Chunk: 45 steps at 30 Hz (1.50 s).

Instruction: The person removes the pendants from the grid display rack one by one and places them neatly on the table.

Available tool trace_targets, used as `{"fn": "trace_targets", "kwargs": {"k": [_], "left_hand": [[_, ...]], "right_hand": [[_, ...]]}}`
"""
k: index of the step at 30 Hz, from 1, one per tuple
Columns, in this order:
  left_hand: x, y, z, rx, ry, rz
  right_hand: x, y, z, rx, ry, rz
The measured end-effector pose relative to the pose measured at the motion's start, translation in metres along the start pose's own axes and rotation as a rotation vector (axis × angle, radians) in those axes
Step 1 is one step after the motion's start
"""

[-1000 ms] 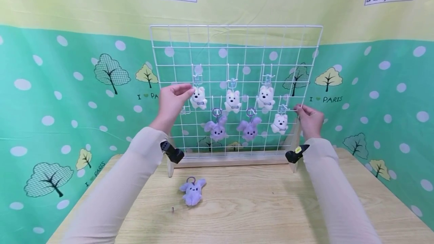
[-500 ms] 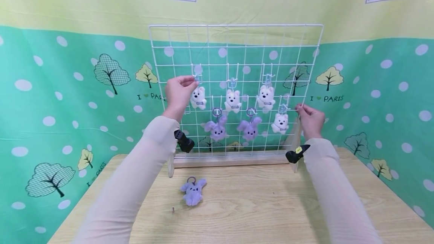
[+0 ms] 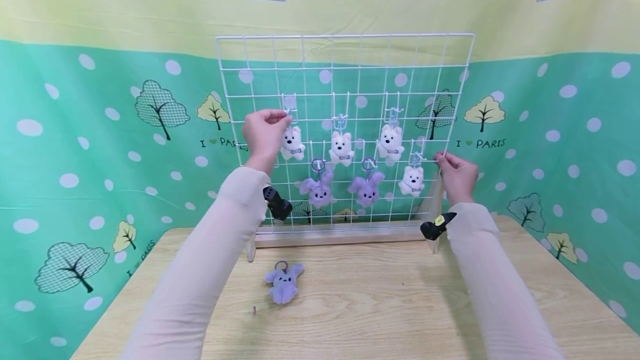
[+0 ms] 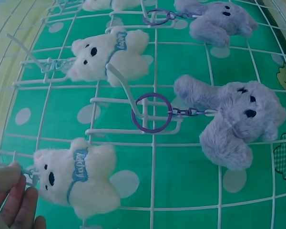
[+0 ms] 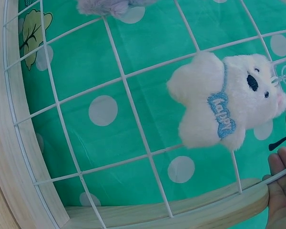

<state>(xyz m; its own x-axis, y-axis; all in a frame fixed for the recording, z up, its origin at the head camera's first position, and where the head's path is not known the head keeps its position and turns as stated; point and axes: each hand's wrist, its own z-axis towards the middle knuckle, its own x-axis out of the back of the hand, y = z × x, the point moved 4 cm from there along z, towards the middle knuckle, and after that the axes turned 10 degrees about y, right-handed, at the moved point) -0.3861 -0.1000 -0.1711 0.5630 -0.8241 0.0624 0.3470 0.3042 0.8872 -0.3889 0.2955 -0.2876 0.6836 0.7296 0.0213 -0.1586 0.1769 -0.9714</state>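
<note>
With thumb and fingertips, my left hand (image 3: 264, 133) pinches the pale blue clasp of a white plush dog keychain (image 3: 293, 144), which hangs from a hook on the upper left of the white wire grid rack (image 3: 345, 35). In the left wrist view that keychain (image 4: 78, 179) shows a blue tag at its neck. My right hand (image 3: 458, 175) grips the rack's right edge wire, beside another white dog keychain (image 3: 413, 181). Two more white dogs hang along the upper row. Two purple plush bunny keychains (image 3: 320, 190) hang below by purple rings.
A third purple bunny keychain (image 3: 284, 285) lies on the wooden table (image 3: 370, 304), with a tiny dark bit near it. The rack stands in a wooden base (image 3: 340, 236). A green and yellow printed cloth (image 3: 90, 182) hangs behind and at both sides.
My left hand has moved up and right from beside the dog's head to its clasp. The right hand keeps its place on the rack edge.
</note>
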Motion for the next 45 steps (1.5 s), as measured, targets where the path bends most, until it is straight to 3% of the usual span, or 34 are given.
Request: {"fn": "trace_targets", "kwargs": {"k": [11, 19, 27, 34, 45], "left_hand": [[0.006, -0.003, 0.006, 0.019, -0.067, -0.030], [0.009, -0.004, 0.007, 0.106, -0.147, -0.216], [0.016, -0.001, 0.007, 0.096, -0.179, -0.293], [0.019, 0.000, 0.007, 0.104, -0.186, -0.307], [0.024, 0.007, 0.004, 0.013, -0.198, -0.298]], "right_hand": [[-0.002, -0.001, -0.001, 0.046, 0.020, -0.004], [-0.002, 0.000, 0.000, 0.048, 0.022, -0.009], [-0.003, 0.000, 0.000, 0.051, 0.020, -0.002], [-0.001, 0.002, -0.001, 0.045, 0.017, -0.004], [0.000, 0.001, -0.002, 0.043, 0.012, -0.005]]}}
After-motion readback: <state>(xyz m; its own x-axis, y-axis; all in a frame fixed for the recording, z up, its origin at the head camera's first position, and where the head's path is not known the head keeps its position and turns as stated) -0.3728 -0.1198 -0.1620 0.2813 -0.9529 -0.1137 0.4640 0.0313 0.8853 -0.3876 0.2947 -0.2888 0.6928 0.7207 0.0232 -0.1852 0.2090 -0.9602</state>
